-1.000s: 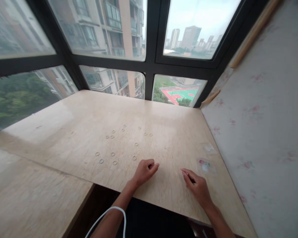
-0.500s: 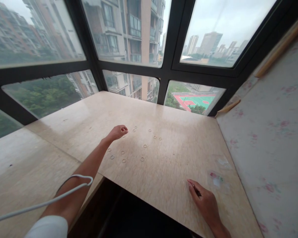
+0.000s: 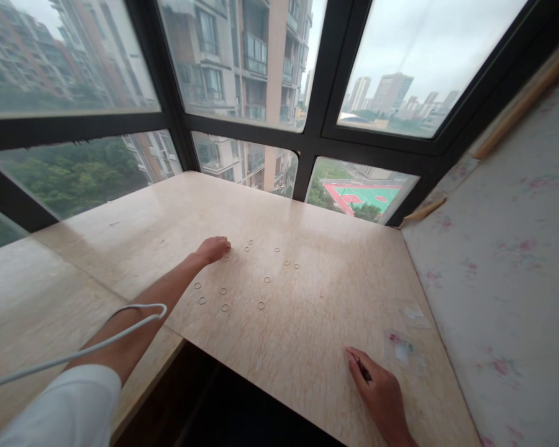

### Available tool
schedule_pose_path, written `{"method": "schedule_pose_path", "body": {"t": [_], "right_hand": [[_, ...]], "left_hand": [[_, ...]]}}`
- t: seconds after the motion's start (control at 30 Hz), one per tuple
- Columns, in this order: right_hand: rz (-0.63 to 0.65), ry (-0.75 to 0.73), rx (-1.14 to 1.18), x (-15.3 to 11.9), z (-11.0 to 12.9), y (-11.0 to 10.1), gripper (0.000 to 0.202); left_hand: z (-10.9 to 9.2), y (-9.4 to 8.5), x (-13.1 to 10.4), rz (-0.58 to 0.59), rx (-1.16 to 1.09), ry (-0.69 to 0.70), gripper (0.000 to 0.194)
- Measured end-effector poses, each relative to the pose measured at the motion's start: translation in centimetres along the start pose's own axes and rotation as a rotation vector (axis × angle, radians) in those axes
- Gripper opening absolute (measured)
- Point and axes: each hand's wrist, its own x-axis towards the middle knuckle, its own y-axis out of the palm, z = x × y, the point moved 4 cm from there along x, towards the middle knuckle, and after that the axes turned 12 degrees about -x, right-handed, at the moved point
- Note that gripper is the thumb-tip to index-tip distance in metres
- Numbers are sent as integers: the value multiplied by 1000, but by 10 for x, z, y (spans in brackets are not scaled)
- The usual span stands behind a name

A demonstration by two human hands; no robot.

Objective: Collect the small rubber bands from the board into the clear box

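Several small thin rings lie scattered on the beige marbled surface (image 3: 302,323), among them one ring (image 3: 268,280) near the middle and another (image 3: 261,305) closer to the front edge. My left hand (image 3: 215,249) is closed at the back left of the rings, right beside a ring (image 3: 226,259); whatever its fingers hold, if anything, is too small to make out. Near the front edge on the right, my right hand (image 3: 377,388) rests with thumb and forefinger pinched together. What sits between those fingertips cannot be made out.
Clear plastic packets (image 3: 402,349) lie on the right near the flowered wall (image 3: 494,310). A white cable (image 3: 97,340) crosses my left forearm. Dark-framed windows (image 3: 307,161) border the back. The surface ends at a dark opening in front.
The view has shifted slightly, so the rings and both hands appear a little lower or further left. My left hand has turned, with its knuckles now more on top. My right hand keeps its pinch.
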Motion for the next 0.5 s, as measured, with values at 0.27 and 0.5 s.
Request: {"method": "schedule_pose_path", "body": {"t": [0.27, 0.5], "right_hand": [[9, -19, -50, -1, 0, 2, 41], [29, -7, -37, 2, 3, 3, 41]], "left_hand": [[-8, -2, -1, -75, -72, 83, 26], [-69, 9, -20, -188, -573, 117, 31]]}}
